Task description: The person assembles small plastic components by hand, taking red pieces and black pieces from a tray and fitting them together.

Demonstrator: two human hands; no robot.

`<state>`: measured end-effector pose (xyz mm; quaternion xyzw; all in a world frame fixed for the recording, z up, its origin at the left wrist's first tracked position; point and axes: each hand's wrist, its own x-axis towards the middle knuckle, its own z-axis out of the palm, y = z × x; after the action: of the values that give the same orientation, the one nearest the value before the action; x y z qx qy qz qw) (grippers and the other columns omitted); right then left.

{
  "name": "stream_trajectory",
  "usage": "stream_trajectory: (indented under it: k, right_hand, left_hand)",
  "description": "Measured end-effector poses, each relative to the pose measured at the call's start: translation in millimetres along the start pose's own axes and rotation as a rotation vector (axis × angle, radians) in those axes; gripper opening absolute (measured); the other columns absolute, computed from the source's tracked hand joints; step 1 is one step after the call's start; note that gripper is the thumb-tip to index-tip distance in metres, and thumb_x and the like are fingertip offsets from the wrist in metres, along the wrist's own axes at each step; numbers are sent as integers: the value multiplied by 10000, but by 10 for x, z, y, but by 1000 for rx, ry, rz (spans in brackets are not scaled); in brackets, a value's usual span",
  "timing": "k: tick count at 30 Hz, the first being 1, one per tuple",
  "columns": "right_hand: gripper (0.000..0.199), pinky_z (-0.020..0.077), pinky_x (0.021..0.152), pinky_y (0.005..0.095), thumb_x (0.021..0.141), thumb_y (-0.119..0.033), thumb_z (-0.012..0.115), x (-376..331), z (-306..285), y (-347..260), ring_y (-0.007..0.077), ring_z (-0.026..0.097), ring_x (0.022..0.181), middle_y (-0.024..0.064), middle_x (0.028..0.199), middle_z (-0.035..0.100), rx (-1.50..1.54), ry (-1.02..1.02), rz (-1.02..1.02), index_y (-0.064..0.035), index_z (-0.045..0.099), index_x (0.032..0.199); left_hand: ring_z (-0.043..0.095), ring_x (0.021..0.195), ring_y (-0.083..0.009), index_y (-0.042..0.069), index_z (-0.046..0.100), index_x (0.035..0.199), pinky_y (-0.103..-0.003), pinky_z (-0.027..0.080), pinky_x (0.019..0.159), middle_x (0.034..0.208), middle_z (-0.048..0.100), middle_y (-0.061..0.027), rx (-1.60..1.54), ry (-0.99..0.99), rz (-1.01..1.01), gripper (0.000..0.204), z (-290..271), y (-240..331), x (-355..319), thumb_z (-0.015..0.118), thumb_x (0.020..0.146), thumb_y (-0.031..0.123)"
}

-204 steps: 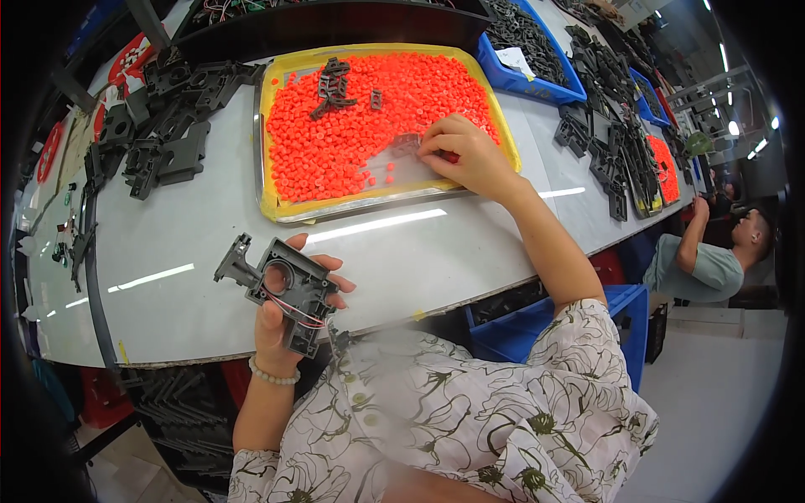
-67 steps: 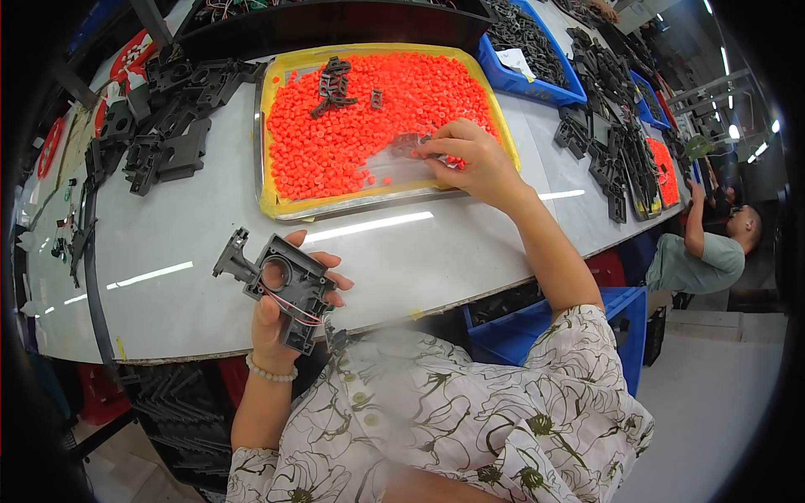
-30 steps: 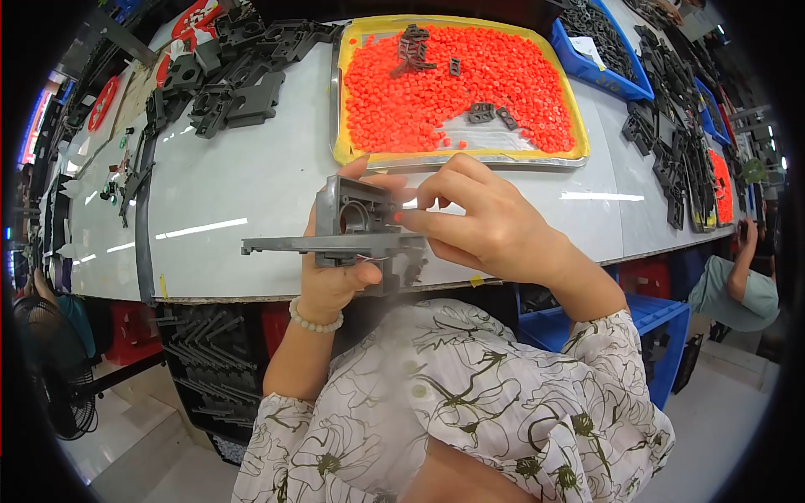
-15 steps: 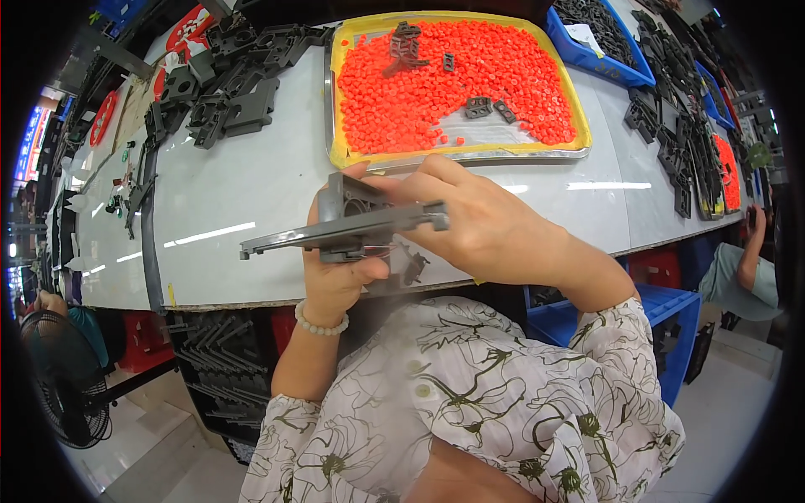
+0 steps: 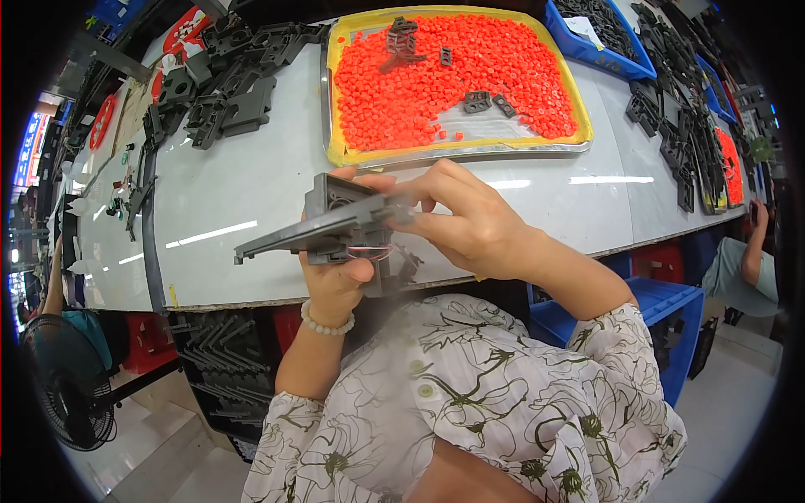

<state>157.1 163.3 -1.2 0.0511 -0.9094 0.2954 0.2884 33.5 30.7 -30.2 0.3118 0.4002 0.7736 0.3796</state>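
Observation:
A dark grey plastic part [image 5: 323, 228], with a long narrow arm and a boxy middle, is held above the near side of the table. My left hand [image 5: 331, 289] is wrapped round its boxy middle from below, thumb at the front. Thin pale and reddish wires show at the underside. At the part's right end, the fingertips of my right hand [image 5: 482, 222] are pinched together; that end is blurred, and whether a small piece sits between them is hidden. A small dark piece [image 5: 409, 264] shows behind, close to the table edge.
Beyond my hands stands a yellow-rimmed tray [image 5: 335, 126] of small red-orange plastic pieces [image 5: 386, 101], with a few dark parts among them. Dark plastic parts [image 5: 247, 109] are heaped at the far left. A blue bin [image 5: 641, 63] stands far right, a fan [image 5: 71, 381] lower left.
My right hand has shifted slightly right, its fingers now bent at the part's right end. The long part has tilted, its right end higher. My left hand keeps its hold.

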Motion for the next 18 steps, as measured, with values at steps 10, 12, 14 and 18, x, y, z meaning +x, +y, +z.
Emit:
stream_trajectory:
  k: [10,12,14,18]
  right_hand:
    - [512,401,898,347,745,-86,698,-231,201,6,174,516,1041,85,1088,549,789,243,396,-56,404,1163]
    - [526,387,915,358,740,-87,703,-268,262,-35,181,510,1062,101,1114,538,844,184,446,-48,384,1156]
    - [519,375,930,360,742,-87,695,-250,319,-123,181,505,1099,128,1101,550,878,148,498,-27,370,1143]
    - [392,389,904,338,773,-111,668,-215,361,-177,159,535,1029,107,1026,584,967,172,646,-13,445,1081]
  left_hand:
    - [469,1153,-362,43,278,1334,-430,411,970,1236,459,-219,53,33,24,1001,104,127,100,716,600,564]
    - [479,1147,-348,26,276,1328,-423,442,939,1226,471,-214,-4,33,37,989,78,118,127,758,600,491]
    - [489,1141,-334,9,274,1321,-416,474,908,1216,484,-208,-61,33,45,981,77,120,144,799,600,417]
    - [501,1125,-345,2,270,1318,-419,484,898,1217,482,-213,-23,30,64,988,54,151,122,800,601,428]
